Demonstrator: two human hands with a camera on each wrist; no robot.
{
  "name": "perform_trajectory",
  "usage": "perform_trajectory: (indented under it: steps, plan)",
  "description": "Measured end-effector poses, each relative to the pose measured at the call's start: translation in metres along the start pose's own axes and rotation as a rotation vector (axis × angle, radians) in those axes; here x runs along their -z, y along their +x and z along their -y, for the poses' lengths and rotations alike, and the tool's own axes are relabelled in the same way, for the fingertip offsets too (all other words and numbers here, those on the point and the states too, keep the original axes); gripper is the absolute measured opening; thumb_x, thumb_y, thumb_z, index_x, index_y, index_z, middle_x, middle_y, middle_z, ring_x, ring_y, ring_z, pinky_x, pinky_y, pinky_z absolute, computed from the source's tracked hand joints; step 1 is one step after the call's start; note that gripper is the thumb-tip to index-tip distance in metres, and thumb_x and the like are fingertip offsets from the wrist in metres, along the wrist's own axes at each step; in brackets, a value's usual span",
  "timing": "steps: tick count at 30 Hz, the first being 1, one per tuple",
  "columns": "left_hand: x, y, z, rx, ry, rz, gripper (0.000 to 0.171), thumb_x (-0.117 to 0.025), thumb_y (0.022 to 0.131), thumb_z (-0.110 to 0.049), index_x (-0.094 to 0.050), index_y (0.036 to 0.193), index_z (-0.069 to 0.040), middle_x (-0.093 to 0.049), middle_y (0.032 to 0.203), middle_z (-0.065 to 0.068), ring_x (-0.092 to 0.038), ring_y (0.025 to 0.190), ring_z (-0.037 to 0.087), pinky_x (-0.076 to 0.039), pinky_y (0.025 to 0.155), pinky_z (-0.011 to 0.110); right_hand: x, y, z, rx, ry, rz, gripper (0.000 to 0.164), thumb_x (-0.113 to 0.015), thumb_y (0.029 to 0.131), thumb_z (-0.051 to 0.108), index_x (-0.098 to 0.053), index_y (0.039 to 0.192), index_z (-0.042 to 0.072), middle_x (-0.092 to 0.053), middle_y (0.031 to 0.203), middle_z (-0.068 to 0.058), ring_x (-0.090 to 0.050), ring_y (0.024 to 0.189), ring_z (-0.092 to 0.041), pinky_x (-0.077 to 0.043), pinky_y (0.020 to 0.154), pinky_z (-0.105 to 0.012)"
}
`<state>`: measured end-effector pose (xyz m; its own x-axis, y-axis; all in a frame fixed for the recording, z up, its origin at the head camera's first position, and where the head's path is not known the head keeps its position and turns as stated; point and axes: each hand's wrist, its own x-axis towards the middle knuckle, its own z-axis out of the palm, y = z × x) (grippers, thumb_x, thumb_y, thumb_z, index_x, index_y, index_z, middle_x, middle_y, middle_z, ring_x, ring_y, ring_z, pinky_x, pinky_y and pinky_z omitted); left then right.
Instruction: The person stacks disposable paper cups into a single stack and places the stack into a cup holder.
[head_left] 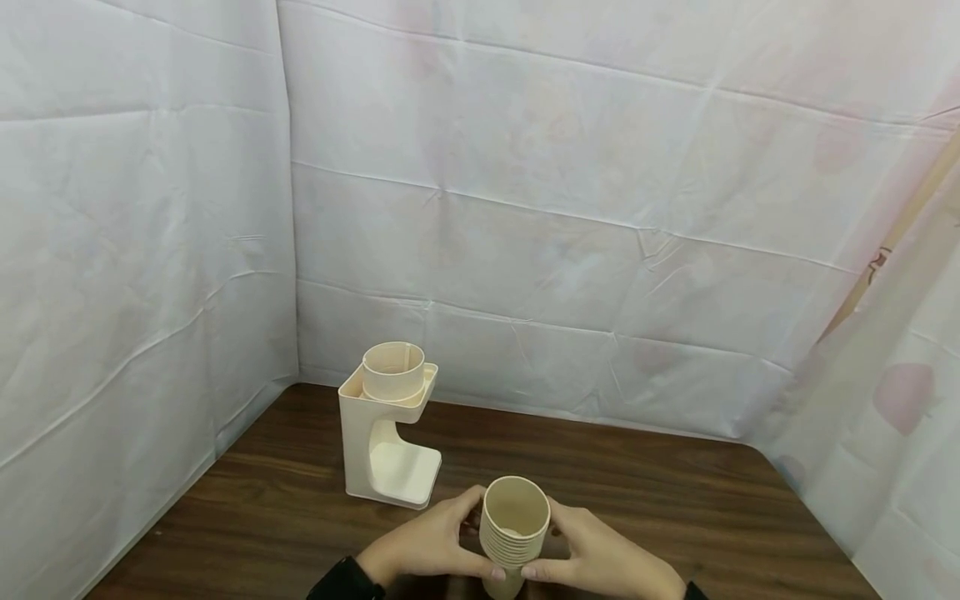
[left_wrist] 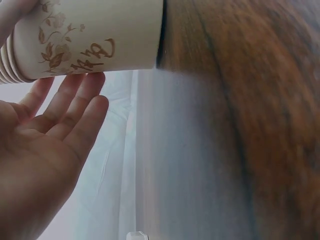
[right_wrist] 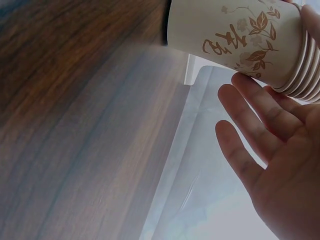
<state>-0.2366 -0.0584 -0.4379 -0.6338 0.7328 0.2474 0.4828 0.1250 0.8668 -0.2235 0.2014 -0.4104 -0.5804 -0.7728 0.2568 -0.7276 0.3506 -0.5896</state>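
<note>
A nested stack of cream paper cups point(head_left: 516, 521) stands mouth up at the front of the table. My left hand point(head_left: 442, 533) holds it from the left, thumb at the near side and fingers behind. From the other side my right hand point(head_left: 600, 554) grips it in the same way, thumb tips close together. In the left wrist view, brown flowers and lettering mark the lowest cup point(left_wrist: 95, 37), its base at the tabletop. The right wrist view shows the same print on the cup point(right_wrist: 235, 40), with several rims stacked above it and fingertips against its side.
A cream plastic stand point(head_left: 356, 450) with a round open tube point(head_left: 393, 379) on top and a flat foot stands at the back left of the dark wood table point(head_left: 637, 492). White cloth point(head_left: 525, 208) hangs behind and along both sides.
</note>
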Motion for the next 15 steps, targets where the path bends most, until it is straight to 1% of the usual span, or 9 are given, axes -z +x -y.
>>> perform_trajectory:
  steps: [3,4,9,11,12,15]
  plan:
    - [0.0001,0.0006,-0.0005,-0.007,-0.012,-0.016,0.061,-0.074,0.079,-0.032,-0.04,0.128,-0.02,-0.059,0.117,-0.003,-0.057,0.102,0.012,-0.048,0.092,0.029,0.0,-0.0004,0.0006,0.011,0.009,-0.012,0.065,-0.067,0.085,0.033,-0.033,0.139,0.02,-0.059,0.122,0.01,-0.055,0.108,-0.01,-0.051,0.088,-0.038]
    - [0.0003,0.0009,-0.0006,-0.011,-0.011,-0.023,0.06,-0.074,0.079,-0.032,-0.04,0.127,-0.021,-0.059,0.116,-0.003,-0.057,0.102,0.013,-0.048,0.092,0.029,0.0003,-0.0005,0.0006,0.026,0.001,-0.022,0.064,-0.067,0.086,0.033,-0.034,0.138,0.019,-0.059,0.122,0.009,-0.055,0.107,-0.011,-0.052,0.087,-0.038]
    - [0.0022,0.0023,-0.0025,-0.034,0.03,-0.075,0.056,-0.072,0.082,-0.032,-0.041,0.128,-0.023,-0.06,0.116,-0.004,-0.056,0.103,0.013,-0.048,0.093,0.031,0.0041,-0.0005,0.0027,0.019,-0.048,-0.089,0.057,-0.065,0.086,0.035,-0.04,0.135,0.02,-0.06,0.12,0.009,-0.056,0.104,-0.009,-0.053,0.082,-0.04]
    - [0.0025,0.0026,-0.0038,-0.04,0.048,-0.097,0.055,-0.071,0.083,-0.032,-0.041,0.128,-0.024,-0.059,0.116,-0.005,-0.056,0.104,0.013,-0.048,0.093,0.033,0.0055,0.0001,0.0035,-0.005,-0.05,-0.113,0.059,-0.065,0.086,0.037,-0.039,0.136,0.022,-0.059,0.121,0.011,-0.056,0.104,-0.009,-0.053,0.083,-0.041]
    - [0.0026,0.0028,-0.0046,-0.045,0.05,-0.106,0.055,-0.07,0.083,-0.032,-0.041,0.129,-0.024,-0.059,0.117,-0.005,-0.056,0.104,0.013,-0.049,0.093,0.033,0.006,0.0006,0.0035,-0.003,-0.048,-0.12,0.06,-0.066,0.086,0.037,-0.038,0.137,0.022,-0.058,0.122,0.01,-0.056,0.105,-0.01,-0.052,0.084,-0.041]
    - [0.0024,0.0032,-0.0069,-0.055,0.04,-0.129,0.057,-0.071,0.082,-0.032,-0.041,0.13,-0.025,-0.059,0.118,-0.004,-0.056,0.104,0.014,-0.05,0.091,0.033,0.0075,0.003,0.0034,0.03,-0.021,-0.138,0.067,-0.067,0.085,0.034,-0.032,0.141,0.02,-0.057,0.126,0.006,-0.055,0.109,-0.013,-0.052,0.086,-0.042]
